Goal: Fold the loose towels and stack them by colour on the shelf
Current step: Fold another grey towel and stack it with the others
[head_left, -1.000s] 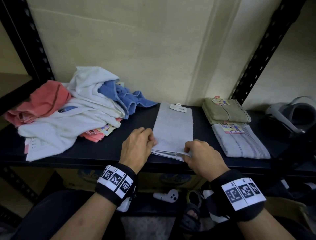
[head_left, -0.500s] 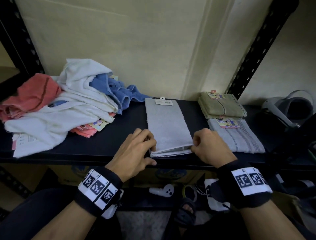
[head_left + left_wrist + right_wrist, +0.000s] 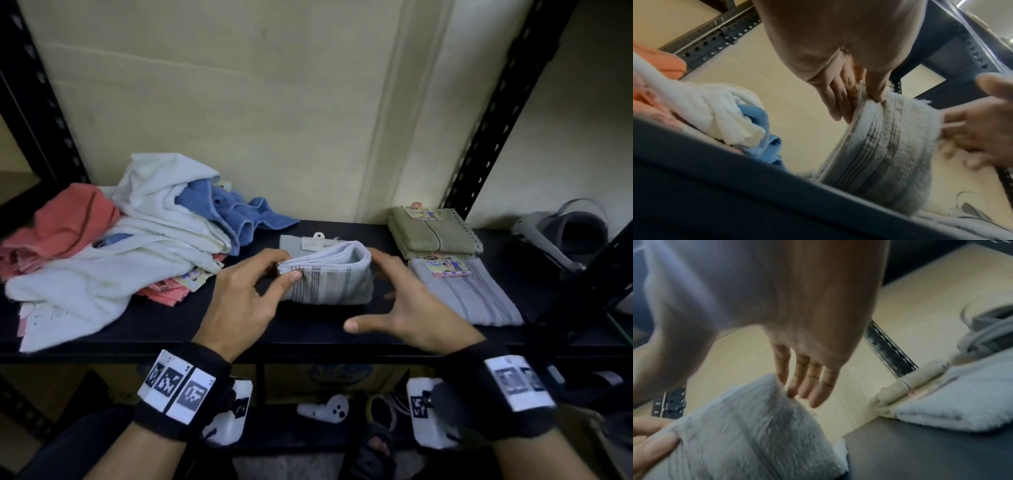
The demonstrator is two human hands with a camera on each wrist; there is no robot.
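Head view: left hand (image 3: 239,308) pinches grey towel (image 3: 329,277); right hand (image 3: 411,308) spread.

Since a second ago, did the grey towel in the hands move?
Yes. The grey towel lay flat; now its near end is folded away from the shelf edge, pinched by the left hand.

Two hands (image 3: 239,305) (image 3: 411,308), three folded towels (image 3: 329,277) (image 3: 435,233) (image 3: 466,291), one loose pile (image 3: 113,246).

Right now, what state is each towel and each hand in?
grey towel: near end lifted, mid-fold.
left hand: pinches the grey towel's edges.
right hand: fingers straight, at the towel's right side.
folded grey towel: flat on the shelf.
olive towel: folded, behind it.
white, blue and pink towels: loose heap, unfolded.
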